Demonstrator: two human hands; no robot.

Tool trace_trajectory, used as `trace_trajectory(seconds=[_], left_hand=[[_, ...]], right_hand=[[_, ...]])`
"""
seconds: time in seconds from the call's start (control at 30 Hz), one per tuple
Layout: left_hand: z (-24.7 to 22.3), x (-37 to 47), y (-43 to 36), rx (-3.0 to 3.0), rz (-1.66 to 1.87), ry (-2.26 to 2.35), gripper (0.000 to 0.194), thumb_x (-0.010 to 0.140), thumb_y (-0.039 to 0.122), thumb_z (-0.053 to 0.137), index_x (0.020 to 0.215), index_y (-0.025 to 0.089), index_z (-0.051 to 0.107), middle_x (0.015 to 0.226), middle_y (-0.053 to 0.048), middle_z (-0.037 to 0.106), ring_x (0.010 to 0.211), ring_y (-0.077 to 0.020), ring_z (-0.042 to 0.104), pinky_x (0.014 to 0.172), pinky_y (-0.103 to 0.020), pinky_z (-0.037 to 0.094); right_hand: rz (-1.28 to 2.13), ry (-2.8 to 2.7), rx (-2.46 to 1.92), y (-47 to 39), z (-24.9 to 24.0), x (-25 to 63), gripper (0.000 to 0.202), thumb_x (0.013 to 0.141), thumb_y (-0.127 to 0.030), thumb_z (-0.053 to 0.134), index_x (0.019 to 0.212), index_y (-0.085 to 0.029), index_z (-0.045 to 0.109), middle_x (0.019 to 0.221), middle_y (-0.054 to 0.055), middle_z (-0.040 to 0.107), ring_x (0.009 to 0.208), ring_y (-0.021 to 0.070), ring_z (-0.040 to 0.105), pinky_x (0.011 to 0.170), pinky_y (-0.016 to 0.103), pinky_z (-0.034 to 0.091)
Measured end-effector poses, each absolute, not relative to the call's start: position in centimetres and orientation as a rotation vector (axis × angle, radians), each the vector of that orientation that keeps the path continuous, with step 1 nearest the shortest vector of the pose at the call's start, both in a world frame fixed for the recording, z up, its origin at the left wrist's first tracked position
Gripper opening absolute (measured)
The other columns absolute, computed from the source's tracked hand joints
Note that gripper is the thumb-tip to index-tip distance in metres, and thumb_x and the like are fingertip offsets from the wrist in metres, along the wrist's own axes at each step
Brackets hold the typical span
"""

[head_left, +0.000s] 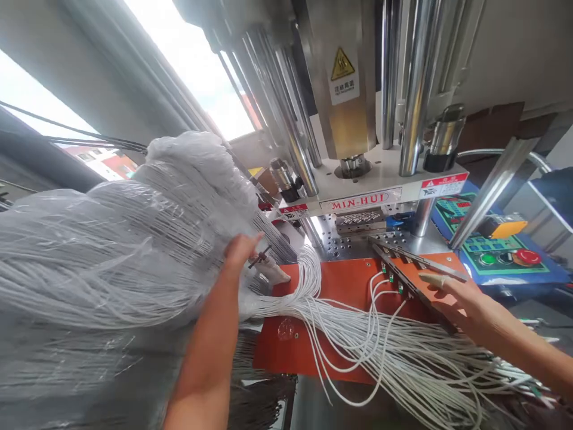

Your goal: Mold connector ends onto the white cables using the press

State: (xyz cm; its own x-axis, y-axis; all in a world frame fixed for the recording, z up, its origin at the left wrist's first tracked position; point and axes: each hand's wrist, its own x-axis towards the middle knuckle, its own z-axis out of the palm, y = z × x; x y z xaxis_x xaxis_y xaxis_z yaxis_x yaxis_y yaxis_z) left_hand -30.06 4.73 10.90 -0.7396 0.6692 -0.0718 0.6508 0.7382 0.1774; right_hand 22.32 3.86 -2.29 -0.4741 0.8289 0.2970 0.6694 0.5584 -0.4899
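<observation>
My left hand is out at the edge of the clear-plastic-wrapped mass of thin grey-white cables, fingers bent beside a small dark metal piece; the plastic and blur there keep me from telling whether I am gripping anything. My right hand reaches in from the other side, its fingers stretched along the long dark metal bar fixture, with a pale covering on one fingertip. I cannot tell whether that hand is closed around it.

The fixture lies just ahead and to the left of my right hand, slanted over the flat orange-red board. Small green-and-silver connectors sit along its edge, with loose white cables curving down from them. Between my hands, a thick bundle of white cables spreads over the board and runs below my right forearm.

Beyond both hands stands the metal press with a "MIN-HUI" label, a grey metal mould block beneath its plate. Past my right hand is the blue control box with a green panel, its round red button facing up.
</observation>
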Motion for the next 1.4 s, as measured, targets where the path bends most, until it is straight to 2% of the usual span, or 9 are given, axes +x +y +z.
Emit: trace_trajectory(seconds=[0.13, 0.2, 0.3, 0.47, 0.67, 0.83, 1.0, 1.1, 1.4], left_hand=[[10.9, -23.7, 0.0, 1.532, 0.89, 3.048, 0.038, 0.09, 0.049, 0.045, 0.089, 0.018, 0.068, 0.081, -0.009, 0.071, 0.078, -0.0244, 0.063, 0.074, -0.033, 0.045], [9.2, -17.5, -2.3, 1.933, 1.168, 2.657, 0.027, 0.091, 0.042, 0.05, 0.09, 0.02, 0.067, 0.084, -0.007, 0.07, 0.077, -0.0204, 0.061, 0.076, -0.032, 0.046], [4.7, -7.5, -3.9, 2.296, 0.954, 1.835, 0.012, 0.085, 0.033, 0.066, 0.092, 0.023, 0.066, 0.083, -0.004, 0.07, 0.082, -0.0197, 0.061, 0.077, -0.031, 0.048], [-1.0, 1.2, -1.4, 2.234, 0.689, 1.654, 0.028, 0.069, 0.024, 0.08, 0.091, 0.022, 0.063, 0.083, -0.004, 0.066, 0.082, -0.0218, 0.062, 0.072, -0.032, 0.051], [-1.4, 1.6, 0.4, 1.675, 0.781, 1.531, 0.012, 0.076, 0.015, 0.07, 0.087, 0.019, 0.067, 0.071, 0.0, 0.07, 0.07, -0.0165, 0.066, 0.07, -0.029, 0.053], [-1.2, 1.3, -0.3, 1.32, 0.916, 1.415, 0.011, 0.077, 0.024, 0.07, 0.083, 0.015, 0.07, 0.067, -0.002, 0.069, 0.062, -0.0167, 0.067, 0.06, -0.028, 0.055], [-1.3, 1.1, -0.5, 1.957, 1.103, 1.351, 0.008, 0.08, 0.013, 0.065, 0.078, 0.018, 0.071, 0.081, -0.005, 0.071, 0.078, -0.0162, 0.065, 0.074, -0.029, 0.054], [-1.7, 1.1, -0.4, 2.194, 1.042, 1.292, 0.015, 0.083, 0.008, 0.057, 0.08, 0.018, 0.069, 0.08, -0.005, 0.069, 0.079, -0.0162, 0.062, 0.074, -0.029, 0.052], [-2.5, 1.1, -0.4, 2.456, 0.902, 1.318, 0.022, 0.089, 0.009, 0.046, 0.084, 0.018, 0.065, 0.08, -0.006, 0.066, 0.079, -0.0174, 0.06, 0.076, -0.032, 0.053]], right_hand=[[0.487, -2.443, -1.226, 3.0, -3.3, 21.7, 0.063, 0.081, -0.039, 0.06, 0.138, -0.019, 0.041, 0.11, 0.012, 0.068, 0.101, 0.0285, 0.065, 0.089, 0.045, 0.052], [0.525, -2.46, -1.282, 2.6, -3.7, 20.9, 0.071, 0.078, -0.035, 0.062, 0.141, -0.017, 0.036, 0.123, 0.016, 0.062, 0.11, 0.032, 0.061, 0.091, 0.046, 0.051], [0.555, -2.448, -1.33, 2.7, -4.4, 19.8, 0.07, 0.077, -0.024, 0.058, 0.141, -0.015, 0.034, 0.125, 0.018, 0.059, 0.114, 0.0332, 0.059, 0.091, 0.045, 0.05], [0.604, -2.457, -1.375, 3.7, -4.8, 19.4, 0.056, 0.075, -0.016, 0.057, 0.129, -0.017, 0.043, 0.114, 0.015, 0.062, 0.107, 0.0309, 0.06, 0.086, 0.041, 0.049], [0.697, -2.428, -1.443, 4.0, -3.0, 19.1, 0.013, 0.081, -0.017, 0.049, 0.093, -0.02, 0.049, 0.093, 0.009, 0.063, 0.086, 0.0244, 0.062, 0.07, 0.032, 0.043], [0.967, -2.37, -1.364, 4.4, -3.1, 19.2, 0.022, 0.081, -0.016, 0.045, 0.102, -0.021, 0.044, 0.09, 0.006, 0.064, 0.078, 0.0199, 0.063, 0.065, 0.028, 0.043], [1.051, -2.278, -1.137, 4.8, -4.2, 19.3, 0.032, 0.082, -0.018, 0.043, 0.113, -0.02, 0.046, 0.096, 0.008, 0.063, 0.087, 0.0214, 0.061, 0.076, 0.033, 0.047], [1.111, -2.238, -1.073, 4.8, -4.1, 19.3, 0.021, 0.085, -0.024, 0.043, 0.105, -0.019, 0.049, 0.098, 0.009, 0.063, 0.088, 0.0225, 0.061, 0.08, 0.036, 0.048], [1.116, -2.125, -1.04, 4.8, -5.3, 19.2, 0.026, 0.083, -0.023, 0.047, 0.109, -0.022, 0.054, 0.104, 0.007, 0.066, 0.095, 0.0239, 0.062, 0.087, 0.04, 0.049]])
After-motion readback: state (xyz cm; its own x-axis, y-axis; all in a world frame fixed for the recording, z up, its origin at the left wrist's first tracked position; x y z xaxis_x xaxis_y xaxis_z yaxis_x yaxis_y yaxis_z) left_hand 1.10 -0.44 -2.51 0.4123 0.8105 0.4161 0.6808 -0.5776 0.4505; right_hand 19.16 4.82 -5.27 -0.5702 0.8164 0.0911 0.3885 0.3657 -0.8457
